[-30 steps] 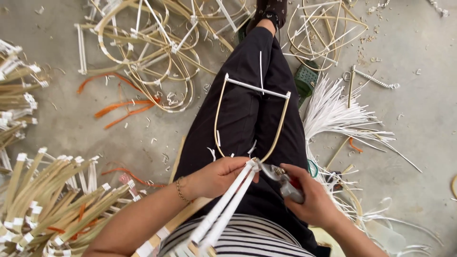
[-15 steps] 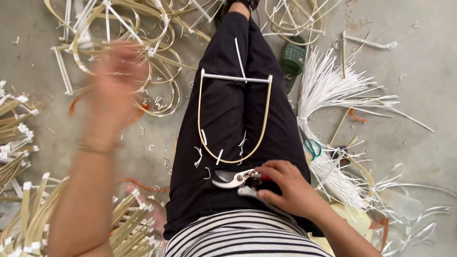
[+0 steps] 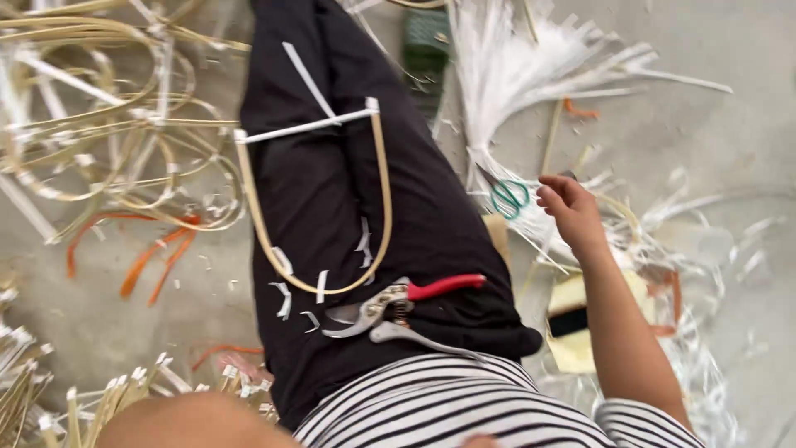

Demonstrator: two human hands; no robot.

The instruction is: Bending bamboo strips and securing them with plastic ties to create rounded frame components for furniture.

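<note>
I sit on the floor with black trousers [image 3: 431,207] stretched out ahead. A U-shaped bamboo strip frame [image 3: 267,241] with a white cross bar lies on my lap. Below it rest pruning shears [image 3: 390,315] with a red handle, and no hand touches them. My right hand [image 3: 568,211] hovers to the right of my leg with loosely curled fingers and nothing in it, close to green-handled scissors [image 3: 507,197] on the floor. Of my left arm only a stretch of forearm [image 3: 191,423] shows at the bottom edge; its hand is out of view.
Bent bamboo hoops [image 3: 108,124] are piled at the left, with orange strips [image 3: 157,249] beside them. Bamboo sticks with white-taped ends [image 3: 83,398] lie at the bottom left. A fan of white strips [image 3: 531,75] spreads at the upper right. A yellow pad [image 3: 572,323] lies under my right forearm.
My right hand has let go of the pruning shears, which now lie on my lap, and moved right toward the scissors. My left hand, stretched toward the hoop pile, has left the view.
</note>
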